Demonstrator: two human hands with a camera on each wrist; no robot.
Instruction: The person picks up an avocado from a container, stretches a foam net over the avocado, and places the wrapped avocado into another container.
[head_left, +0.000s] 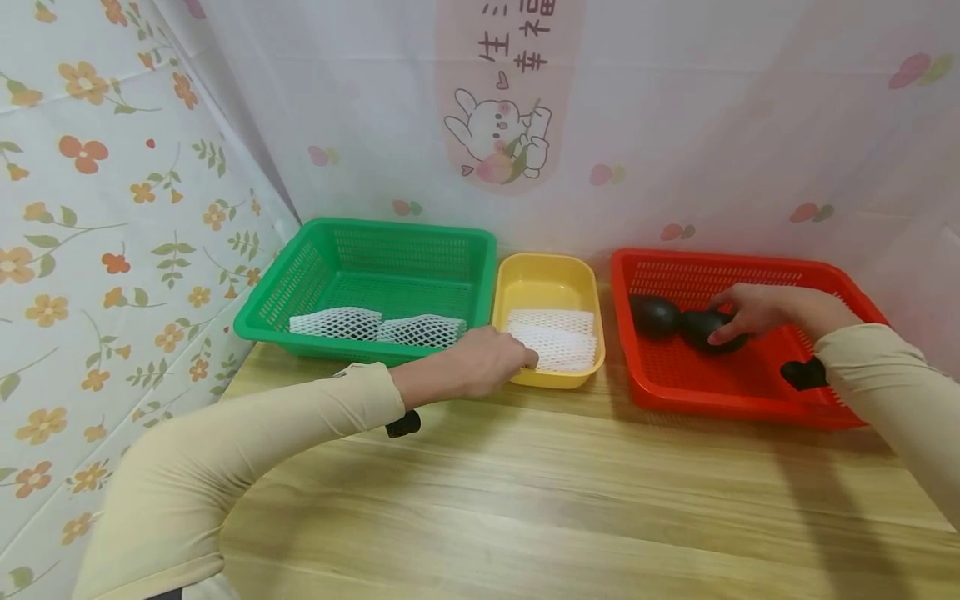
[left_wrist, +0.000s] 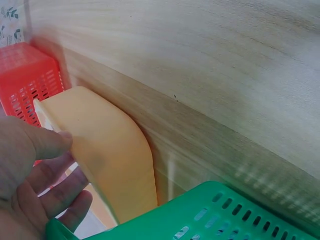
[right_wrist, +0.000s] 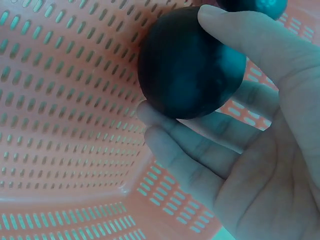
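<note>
My right hand (head_left: 757, 310) is in the red basket (head_left: 750, 408), its thumb and fingers around a smooth black egg-shaped object (right_wrist: 190, 65). The object's exact kind is unclear. A second black egg-shaped object (head_left: 654, 317) lies just left of it. My left hand (head_left: 480, 362) reaches over the front left corner of the yellow tray (head_left: 555, 379). Seen from the left wrist, its thumb lies at the tray's rim; some fingertips are hidden behind the wall. White foam net sleeves (head_left: 558, 346) lie in the tray, close to these fingers. Whether they hold one is not visible.
Left of the yellow tray stands a green basket (head_left: 480, 267) holding two white foam nets (head_left: 337, 323) with dark objects showing through the mesh. All containers sit along the back of the wooden table (head_left: 525, 500), before a printed curtain (head_left: 675, 125).
</note>
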